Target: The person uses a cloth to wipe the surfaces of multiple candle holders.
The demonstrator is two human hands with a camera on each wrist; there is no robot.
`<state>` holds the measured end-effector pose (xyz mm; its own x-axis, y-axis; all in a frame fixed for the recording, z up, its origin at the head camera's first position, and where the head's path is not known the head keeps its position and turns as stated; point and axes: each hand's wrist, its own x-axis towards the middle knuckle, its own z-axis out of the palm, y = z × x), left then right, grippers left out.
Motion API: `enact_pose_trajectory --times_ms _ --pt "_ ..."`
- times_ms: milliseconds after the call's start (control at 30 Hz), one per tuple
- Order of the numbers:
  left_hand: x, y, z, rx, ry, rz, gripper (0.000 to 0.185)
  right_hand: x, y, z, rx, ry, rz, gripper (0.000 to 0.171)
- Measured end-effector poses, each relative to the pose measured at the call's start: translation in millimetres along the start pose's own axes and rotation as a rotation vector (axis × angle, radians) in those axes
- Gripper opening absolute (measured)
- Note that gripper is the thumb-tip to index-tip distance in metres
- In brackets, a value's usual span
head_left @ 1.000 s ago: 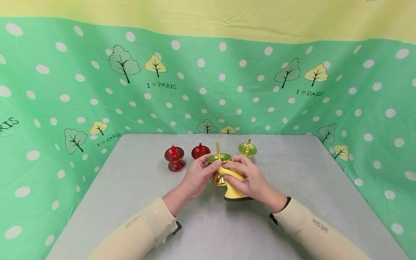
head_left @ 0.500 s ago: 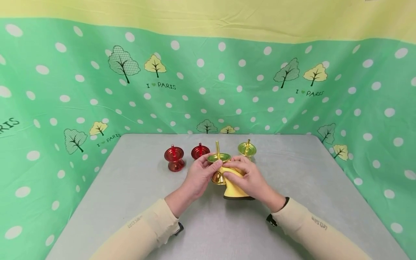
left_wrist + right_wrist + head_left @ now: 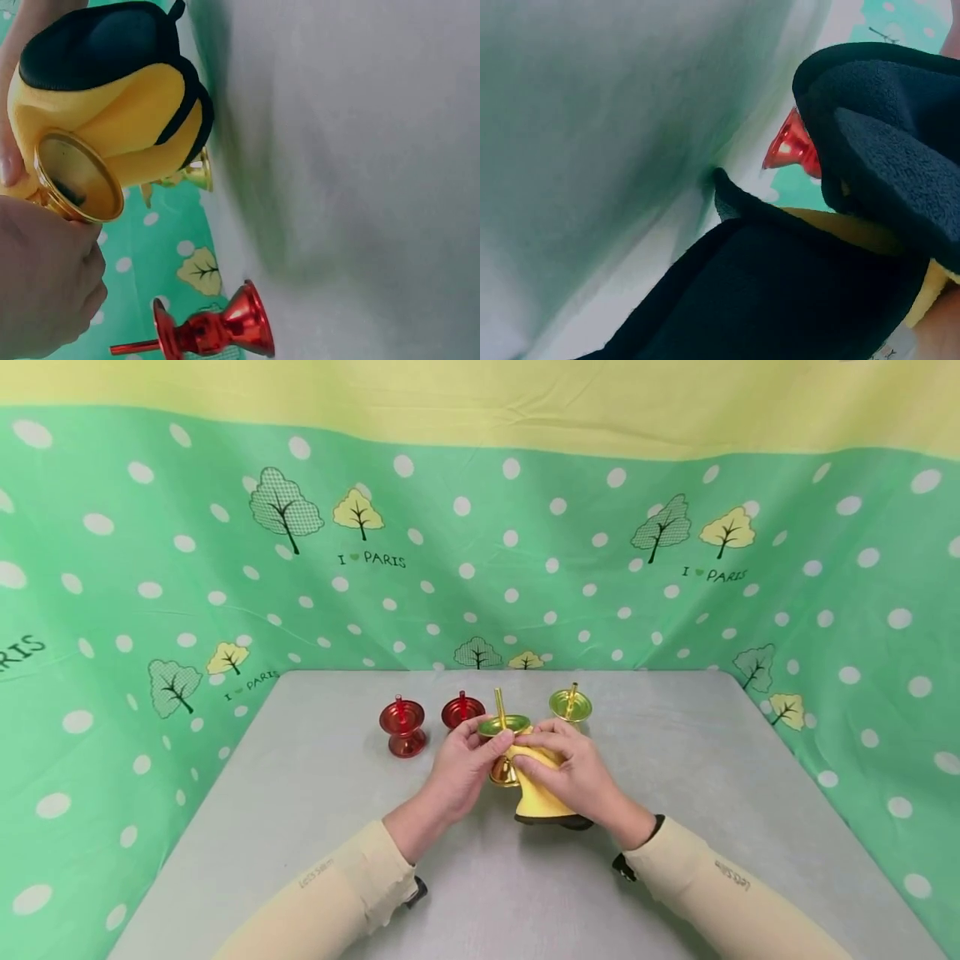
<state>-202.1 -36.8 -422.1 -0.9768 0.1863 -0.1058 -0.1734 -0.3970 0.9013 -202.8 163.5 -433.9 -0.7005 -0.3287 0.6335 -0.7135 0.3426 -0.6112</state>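
In the head view my left hand pinches a gold candle holder just under its dish. The dish looks green inside, and a thin gold tube rises from it, leaning slightly left. From the other side my right hand grips a yellow cloth with black edging and presses it against the holder's stem. The left wrist view shows the holder's hollow round base, lifted off the table, with the cloth bunched behind it. Dark folds of the cloth fill much of the right wrist view.
Two red candle holders, one at the left and one partly behind my left hand, stand toward the back of the grey table. Another gold holder stands behind my right hand. A green dotted curtain surrounds the table.
The held candle holder has tipped a little to the left. The cloth has shifted slightly along the stem, and more of its dark underside shows at the lower edge.
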Motion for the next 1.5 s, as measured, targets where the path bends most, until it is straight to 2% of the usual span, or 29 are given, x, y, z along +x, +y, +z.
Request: enact_pose_trajectory --times_ms 133,200,433,500,600,800,900,967,1100,1167,1400,1500 --pt "2.4 0.8 -2.2 0.010 -0.030 -0.012 0.052 1 3 -2 0.007 -0.014 -0.012 0.027" --pt "5.3 1.1 -5.8 0.018 -0.044 -0.014 0.050 3 7 -3 -0.002 -0.011 0.008 0.026" --pt "19.5 0.7 -14.5 0.100 -0.098 -0.007 0.049 7 15 -6 -0.039 -0.059 0.184 0.023" --pt "23.8 -0.2 -12.3 0.112 -0.082 -0.002 0.049 8 15 -4 -0.061 -0.054 0.214 0.024" --pt "28.3 -2.3 -5.0 0.104 -0.018 -0.017 0.055 9 15 -1 -0.085 -0.039 0.233 0.026" --pt "29.1 -5.8 3.2 0.123 0.078 -0.041 0.067 8 21 3 -0.111 -0.007 0.212 0.025" --pt "28.3 -6.0 3.6 0.127 0.106 -0.046 0.069 8 22 2 -0.141 0.031 0.215 0.025" --pt "27.3 -5.4 4.4 0.124 0.110 -0.054 0.069 7 20 2 -0.156 0.037 0.184 0.026" --pt "24.4 -4.2 6.5 0.116 0.101 -0.071 0.071 5 15 2 -0.167 0.021 0.067 0.024" --pt "23.2 -3.8 6.3 0.119 0.090 -0.063 0.073 4 15 2 -0.161 0.022 0.050 0.023" --pt "26.3 -2.0 -4.9 0.143 -0.053 -0.044 0.055 6 20 -9 -0.051 -0.028 0.189 0.024" --pt "25.4 -0.5 -7.2 0.134 -0.073 -0.056 0.055 5 20 -10 -0.044 -0.033 0.170 0.023"
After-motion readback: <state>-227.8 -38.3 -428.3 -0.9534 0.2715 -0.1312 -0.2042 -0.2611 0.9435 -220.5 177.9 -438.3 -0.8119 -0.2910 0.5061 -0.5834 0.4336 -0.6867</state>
